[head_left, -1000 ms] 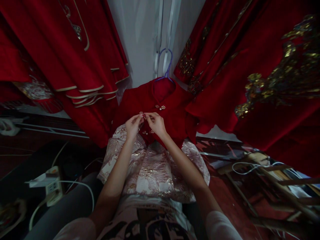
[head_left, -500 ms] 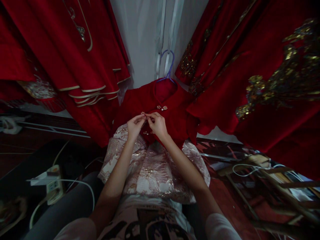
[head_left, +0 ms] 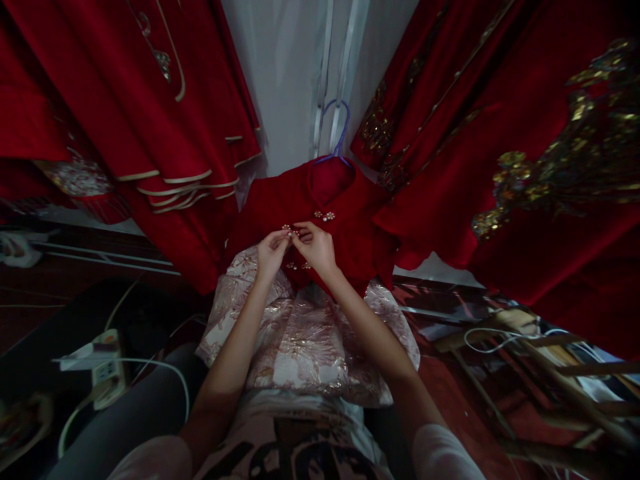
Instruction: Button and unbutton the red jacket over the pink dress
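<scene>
While both of our hands meet at the chest of the red velvet top [head_left: 353, 230], the work is small and close. Our left hand [head_left: 273, 252] and right hand [head_left: 316, 247] each narrow to a fingertip pinch on the pearl fastening [head_left: 289, 230], thumbs and forefingers touching across it. Which part each hand has we cannot tell, as the fingers hide most of it.

To do this well, we judge that the pinch should sit right at the beads, not on the cloth beside them, so the pile is not dragged or crushed. One hand anchoring while the other works seems safest, since the top hangs free from the purple hanger [head_left: 339, 130] above the grip and could swing away under pressure.

The velvet looks thick, soft and matt, falling in heavy rounded folds. A second pearl cluster [head_left: 324, 215] lies just up and to the right of the grip, near the collar. A third cluster [head_left: 299, 266] sits just below it, between our wrists. All are little knots of pale round beads, hard and glossy against the nap.

Beneath our forearms spreads a pale brocade skirt [head_left: 300, 340], stiff-looking, its metallic thread catching light. Red robes with cream piping [head_left: 165, 133] hang left of the grip, and gold-embroidered robes [head_left: 550, 167], rough and raised, hang to the right.
</scene>
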The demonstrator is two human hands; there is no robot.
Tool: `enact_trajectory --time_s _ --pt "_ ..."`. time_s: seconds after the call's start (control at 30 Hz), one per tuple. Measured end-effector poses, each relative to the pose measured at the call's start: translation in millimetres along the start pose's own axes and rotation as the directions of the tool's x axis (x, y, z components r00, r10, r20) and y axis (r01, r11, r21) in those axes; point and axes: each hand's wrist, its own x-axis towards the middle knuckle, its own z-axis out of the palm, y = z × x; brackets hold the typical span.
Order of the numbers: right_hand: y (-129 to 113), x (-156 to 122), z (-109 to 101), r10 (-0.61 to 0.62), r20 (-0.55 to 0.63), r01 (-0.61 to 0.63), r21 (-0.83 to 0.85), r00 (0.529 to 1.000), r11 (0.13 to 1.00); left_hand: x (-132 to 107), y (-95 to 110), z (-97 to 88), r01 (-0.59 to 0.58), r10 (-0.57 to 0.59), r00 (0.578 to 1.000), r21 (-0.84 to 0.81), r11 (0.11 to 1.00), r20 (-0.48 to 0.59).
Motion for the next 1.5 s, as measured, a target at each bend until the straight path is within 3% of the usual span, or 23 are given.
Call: enact_trajectory --time_s 0.17,0.27,0.33,0.4,0.47,0.6,0.7,0.77,0.97,1.1,1.17,1.33,1.5 --pt "12.4 -11.9 -20.6 0.117 0.093 -0.129 0.131 0.989 0.983 2.6 -5.0 -6.2 0.063 -0.062 0.998 -0.072 0.995 0.020" --pt "22.9 -28.0 -42.5 0.163 0.126 -0.186 0.201 0.979 0.962 -2.0 -10.5 -14.4 0.103 -0.108 0.992 0.074 0.992 0.070" --pt "27.9 -37.1 -57.1 0.211 0.185 -0.253 0.249 0.960 0.935 -10.4 -14.3 -18.3 0.037 -0.077 0.986 0.253 0.967 0.148" --pt "30.4 -42.3 -67.8 0.247 0.226 -0.304 0.269 0.942 0.914 -21.7 -17.0 -20.0 -0.126 0.003 0.969 0.483 0.866 0.248" --pt "31.1 -44.8 -72.2 0.263 0.239 -0.322 0.255 0.935 0.912 -32.8 -18.9 -20.0 -0.307 0.086 0.936 0.670 0.676 0.341" --pt "33.7 -50.8 -60.0 0.230 0.308 -0.268 0.085 0.923 0.960 -44.7 -23.7 -20.9 -0.511 0.158 0.858 0.786 0.349 0.488" --pt "40.5 -57.9 -39.5 0.191 0.295 -0.158 -0.134 0.936 0.978 -44.6 -28.0 -23.6 -0.547 0.184 0.837 0.805 0.230 0.516" --pt "46.0 -61.7 -26.5 0.188 0.264 -0.123 -0.246 0.946 0.962 -43.2 -29.2 -25.3 -0.556 0.207 0.829 0.805 0.206 0.520" --pt "56.5 -65.4 -7.5 0.213 0.177 -0.141 -0.347 0.961 0.927 -44.3 -27.1 -28.6 -0.591 0.268 0.805 0.751 0.294 0.529" --pt "56.6 -67.0 -5.3 0.139 0.179 -0.086 -0.276 0.974 0.957 -51.0 -30.3 -32.4 -0.590 0.294 0.808 0.698 0.406 0.511" --pt "56.8 -67.1 -5.1 0.132 0.194 -0.091 -0.210 0.972 0.974 -55.7 -34.6 -34.8 -0.558 0.300 0.830 0.685 0.468 0.470" --pt "59.9 -62.8 -5.4 0.134 0.241 -0.157 0.077 0.961 0.985 -64.4 -49.8 -38.4 -0.261 0.132 0.959 0.606 0.751 0.249" --pt "60.5 -61.6 2.1 0.140 0.213 -0.174 0.149 0.967 0.973 -64.8 -57.6 -36.0 -0.054 -0.024 0.986 0.450 0.891 0.164"
